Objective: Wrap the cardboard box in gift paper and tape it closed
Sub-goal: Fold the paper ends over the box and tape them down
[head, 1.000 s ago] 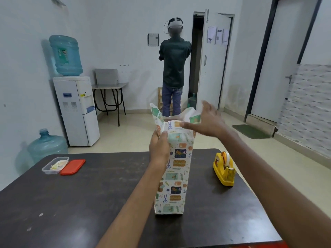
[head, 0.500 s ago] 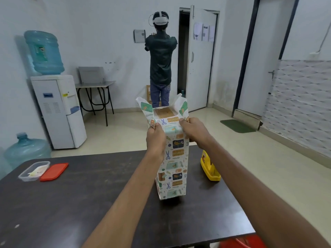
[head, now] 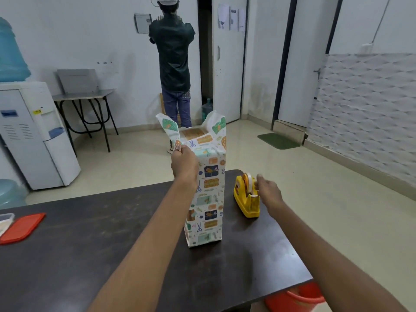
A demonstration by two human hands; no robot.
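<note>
Moved: R hand had left box top since 0.5 s ago; went over to yellow tape dispenser
L hand: pinched gift paper at top-left corner; fingers curled on it
R hand: was at dispenser's cutter end; fingers blurred, can't tell if tape was gripped
Box: cardboard box stood upright mid-surface, just beside dispenser; top unsealed, two flaps up
Risk: one-hand hold might let folds spring open; tall box could tip w/ a tug; dispenser might slide on tape pull
</note>
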